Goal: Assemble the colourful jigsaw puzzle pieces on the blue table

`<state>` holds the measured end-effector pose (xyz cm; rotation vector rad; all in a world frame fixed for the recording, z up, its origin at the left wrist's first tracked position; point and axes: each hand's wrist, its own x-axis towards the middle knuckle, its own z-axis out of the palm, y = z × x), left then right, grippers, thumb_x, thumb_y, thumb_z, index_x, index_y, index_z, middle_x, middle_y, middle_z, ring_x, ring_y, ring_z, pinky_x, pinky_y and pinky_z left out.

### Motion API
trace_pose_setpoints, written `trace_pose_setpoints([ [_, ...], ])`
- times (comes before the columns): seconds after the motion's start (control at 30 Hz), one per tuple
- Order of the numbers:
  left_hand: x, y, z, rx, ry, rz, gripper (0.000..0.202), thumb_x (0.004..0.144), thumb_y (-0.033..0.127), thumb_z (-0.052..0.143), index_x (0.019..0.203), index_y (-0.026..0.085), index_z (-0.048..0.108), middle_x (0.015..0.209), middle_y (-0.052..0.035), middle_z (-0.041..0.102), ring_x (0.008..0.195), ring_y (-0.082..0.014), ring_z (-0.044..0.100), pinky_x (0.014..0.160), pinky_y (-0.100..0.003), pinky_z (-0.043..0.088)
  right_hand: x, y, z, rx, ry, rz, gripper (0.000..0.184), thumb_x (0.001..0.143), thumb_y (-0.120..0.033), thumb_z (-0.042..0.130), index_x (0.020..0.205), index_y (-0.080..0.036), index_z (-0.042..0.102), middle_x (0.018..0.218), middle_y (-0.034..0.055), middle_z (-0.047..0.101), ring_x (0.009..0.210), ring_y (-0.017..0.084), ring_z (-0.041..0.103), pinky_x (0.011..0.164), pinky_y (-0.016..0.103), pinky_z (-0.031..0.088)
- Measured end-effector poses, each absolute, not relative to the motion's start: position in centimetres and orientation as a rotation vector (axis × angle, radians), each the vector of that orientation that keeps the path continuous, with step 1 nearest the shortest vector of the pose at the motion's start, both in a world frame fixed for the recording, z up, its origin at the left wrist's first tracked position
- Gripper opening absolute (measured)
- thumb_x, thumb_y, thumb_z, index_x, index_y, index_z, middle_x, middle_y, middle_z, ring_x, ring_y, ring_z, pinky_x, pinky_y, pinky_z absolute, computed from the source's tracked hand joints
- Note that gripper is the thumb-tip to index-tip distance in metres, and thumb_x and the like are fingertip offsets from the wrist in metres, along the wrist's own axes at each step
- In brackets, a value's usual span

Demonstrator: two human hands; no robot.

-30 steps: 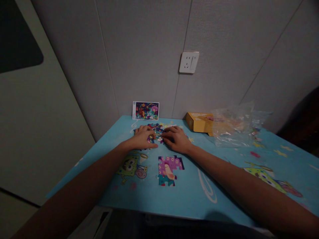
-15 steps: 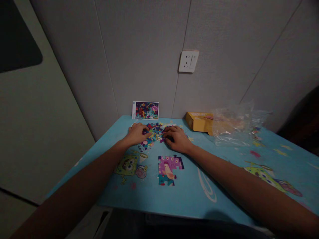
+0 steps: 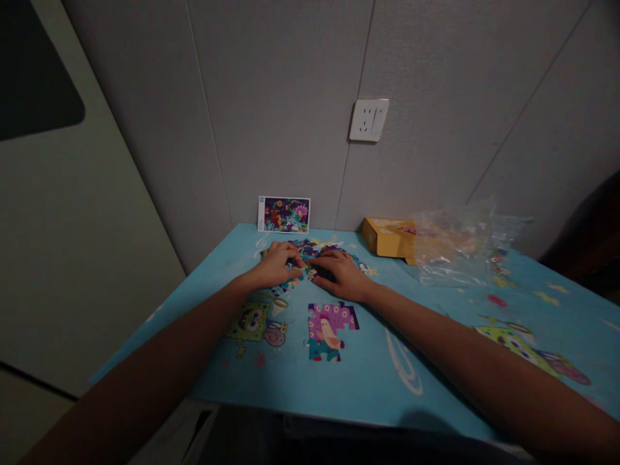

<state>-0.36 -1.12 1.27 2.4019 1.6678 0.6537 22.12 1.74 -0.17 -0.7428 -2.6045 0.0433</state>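
A heap of loose, many-coloured jigsaw pieces lies near the far edge of the blue cartoon-printed table. My left hand rests on the left side of the heap, fingers curled down onto the pieces. From the right my right hand lies over the heap, its fingers stretched toward the left hand until the fingertips almost meet. Whether either hand grips a piece is hidden. Closer to me lies a joined purple and teal puzzle section, untouched.
A picture card of the puzzle leans against the grey wall. An orange box and a crumpled clear plastic bag sit at the back right. A wall socket is above. The table's left edge drops off beside a pale panel.
My left hand went out to the left and has come back in over the heap. My right hand's fingers have stretched further left. The pile looks pushed closer together.
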Motion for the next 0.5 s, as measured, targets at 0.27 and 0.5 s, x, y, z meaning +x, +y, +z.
trace_pose_setpoints([
  [0.27,-1.4,-0.2,1.6,2.03,2.25,0.723,0.033,0.082,0.04,0.059,0.11,0.025,0.068,0.121,-0.0084,0.061,0.12,-0.0326,0.047,0.099,-0.046,0.039,22.2,2.0,-0.3,-0.559,-2.629,0.061,0.029,0.089,-0.036,0.059,0.111,-0.022,0.07,0.119,0.0077,0.068,0.115,0.029,0.05,0.099,0.051,0.036],
  [0.5,-1.9,-0.4,1.7,2.019,2.23,0.373,0.073,0.066,0.072,0.061,0.126,0.03,0.06,0.136,-0.0135,0.051,0.129,-0.041,0.038,0.102,-0.058,0.033,22.2,1.8,-0.1,-0.441,-2.636,0.092,0.026,0.087,-0.032,0.059,0.108,-0.02,0.07,0.115,0.0072,0.069,0.111,0.028,0.052,0.096,0.049,0.038],
])
